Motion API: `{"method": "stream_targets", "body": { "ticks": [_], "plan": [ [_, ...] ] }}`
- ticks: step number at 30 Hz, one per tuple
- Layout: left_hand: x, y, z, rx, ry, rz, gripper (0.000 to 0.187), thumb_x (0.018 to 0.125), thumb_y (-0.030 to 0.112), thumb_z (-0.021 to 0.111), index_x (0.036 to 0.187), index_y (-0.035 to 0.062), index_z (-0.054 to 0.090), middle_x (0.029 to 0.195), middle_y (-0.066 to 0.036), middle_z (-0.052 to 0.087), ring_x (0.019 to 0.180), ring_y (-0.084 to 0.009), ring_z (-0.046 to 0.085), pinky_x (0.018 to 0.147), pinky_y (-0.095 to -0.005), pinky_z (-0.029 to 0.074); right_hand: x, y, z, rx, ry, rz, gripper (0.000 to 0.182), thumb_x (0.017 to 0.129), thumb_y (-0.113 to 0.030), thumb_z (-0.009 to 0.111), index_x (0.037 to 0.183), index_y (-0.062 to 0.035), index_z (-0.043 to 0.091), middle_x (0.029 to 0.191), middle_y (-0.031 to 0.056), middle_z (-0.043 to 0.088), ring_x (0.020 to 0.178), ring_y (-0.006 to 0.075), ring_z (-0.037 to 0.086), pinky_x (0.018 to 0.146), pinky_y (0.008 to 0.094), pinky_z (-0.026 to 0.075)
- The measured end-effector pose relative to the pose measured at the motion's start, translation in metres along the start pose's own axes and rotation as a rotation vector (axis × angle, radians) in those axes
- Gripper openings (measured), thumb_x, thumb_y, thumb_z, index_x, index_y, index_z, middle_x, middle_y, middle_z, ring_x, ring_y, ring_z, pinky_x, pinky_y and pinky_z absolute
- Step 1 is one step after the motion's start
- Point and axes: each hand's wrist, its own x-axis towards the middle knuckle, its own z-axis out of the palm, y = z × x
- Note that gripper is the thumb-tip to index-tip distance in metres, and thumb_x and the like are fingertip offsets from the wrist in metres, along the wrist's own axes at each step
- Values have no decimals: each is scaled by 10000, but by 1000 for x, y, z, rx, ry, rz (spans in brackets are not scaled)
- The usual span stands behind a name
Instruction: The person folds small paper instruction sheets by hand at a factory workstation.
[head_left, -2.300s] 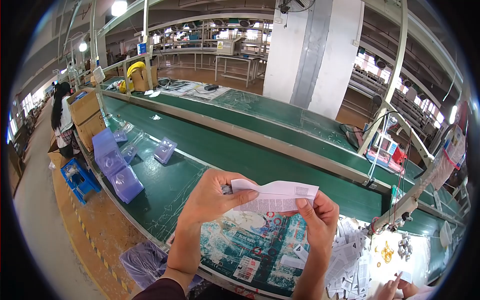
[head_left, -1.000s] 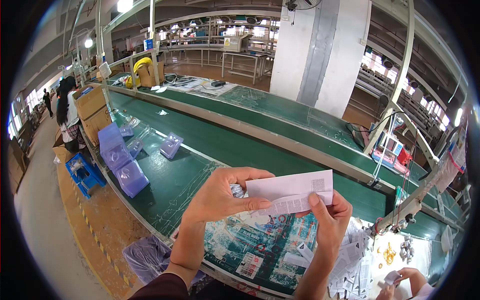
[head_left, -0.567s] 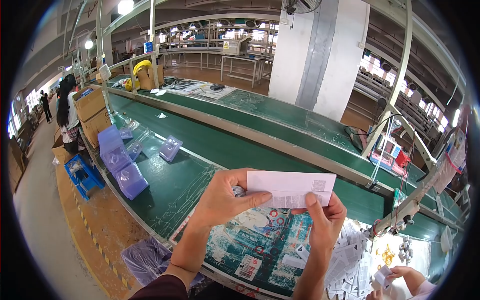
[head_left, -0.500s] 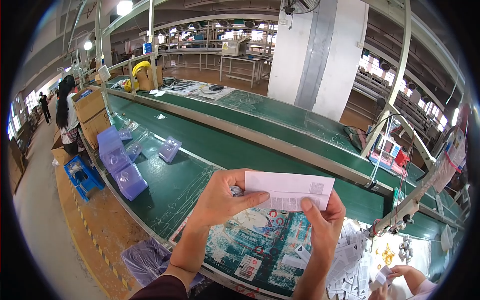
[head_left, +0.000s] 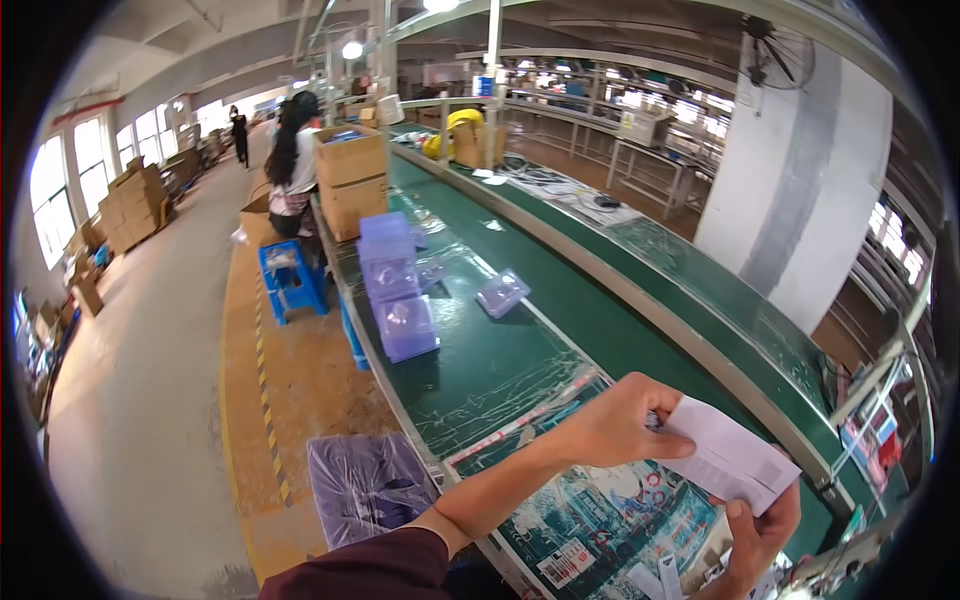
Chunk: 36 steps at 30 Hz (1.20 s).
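Observation:
A folded printed paper leaflet (head_left: 738,452) is held up over the bench, tilted down to the right. My left hand (head_left: 622,422) pinches its left end, thumb in front. A small dark item shows by those fingers, too little to name. At the lower right edge of the sheet, my right hand (head_left: 768,532) grips with thumb and fingers. Below them lies a worn green printed board (head_left: 610,510) on the bench, with white paper slips (head_left: 655,580) at its near right.
Stacked clear purple plastic trays (head_left: 405,325) and a single tray (head_left: 502,293) sit on the green conveyor (head_left: 460,350). Left of it stand a blue stool (head_left: 290,275), a plastic-wrapped seat (head_left: 365,490) and a carton (head_left: 350,185). A person (head_left: 293,160) is beside the carton.
My view has swung left, so the conveyor and trays appear further right and the aisle shows more. Both hands keep hold of the leaflet. Another person's hands at lower right have left view.

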Motion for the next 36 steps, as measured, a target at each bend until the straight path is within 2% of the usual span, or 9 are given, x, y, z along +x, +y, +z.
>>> {"method": "stream_targets", "body": {
  "ticks": [5, 7, 11, 13, 16, 18, 19, 23, 36],
  "plan": [
    [-2, -6, -5, -137, -111, -30, 201, 829, 97, 757, 982, -30, 731, 831, -52, 703, 748, -81, 591, 709, -266, 481, 2, -11, 20, 43, 184, -142, 557, 798, -89, 789, 1289, 75, 585, 1086, 142, 694, 1003, 224, 658, 854, 349, 536],
    [-2, -5, -5, -103, -119, -36, 215, 833, 91, 751, 1009, -30, 732, 848, -67, 712, 743, -91, 595, 719, -272, 485, 4, -19, 12, -462, 166, -298, 622, 862, -235, 815, 1360, 52, 576, 647, 30, 600, 507, 69, 353, 447, 246, 324],
    [-2, -4, -8, -82, -142, -29, 229, 835, 99, 752, 1022, -31, 729, 869, -68, 718, 755, -101, 603, 731, -283, 493, -4, -9, 6, -539, 290, -318, 459, 865, -166, 801, 1238, 64, 665, 672, 25, 608, 502, 64, 351, 435, 252, 313],
    [-1, -7, -8, -75, -120, 20, 247, 833, 107, 753, 1047, -16, 727, 895, -66, 722, 777, -118, 617, 746, -299, 500, -2, -6, -5, -859, 118, -590, 419, 878, -171, 790, 1226, 39, 687, 660, 23, 598, 488, 66, 324, 427, 257, 275],
    [-2, -9, -12, -123, -126, 12, 289, 819, 122, 768, 1077, 1, 724, 920, -69, 728, 792, -130, 626, 752, -306, 505, 8, -11, 5, -639, 33, -640, 264, 890, -174, 780, 1059, 26, 742, 625, 14, 555, 505, 74, 334, 450, 266, 273],
    [-1, -7, -18, 73, -110, 50, 324, 802, 135, 789, 1092, 7, 720, 917, -71, 735, 808, -119, 640, 761, -298, 508, -8, -7, -9, -685, -29, -371, 387, 741, -14, 809, 1113, 25, 709, 1051, 131, 719, 942, 225, 672, 797, 325, 537],
    [-1, -6, -19, 137, -94, 72, 336, 797, 145, 797, 1094, 6, 719, 910, -68, 738, 808, -109, 645, 755, -294, 511, -7, -7, 2, -672, 105, -354, 319, 615, -36, 879, 908, -31, 751, 794, 122, 729, 684, 265, 682, 661, 310, 518],
    [1, -9, -14, 180, -141, 76, 339, 797, 132, 811, 1098, 4, 722, 893, -55, 741, 812, -87, 653, 725, -269, 510, -1, -13, 4, -714, 79, -414, 301, 626, -56, 883, 906, -64, 773, 652, 67, 660, 546, 181, 581, 518, 272, 400],
    [-2, 1, -4, 9, -42, 2, 248, 802, 110, 837, 1006, -11, 763, 813, -57, 733, 727, -64, 619, 650, -228, 470, 2, -1, 4, -432, 165, -321, 199, 769, -11, 825, 941, -33, 727, 735, 60, 670, 648, 117, 610, 599, 225, 444]
  ]
}}
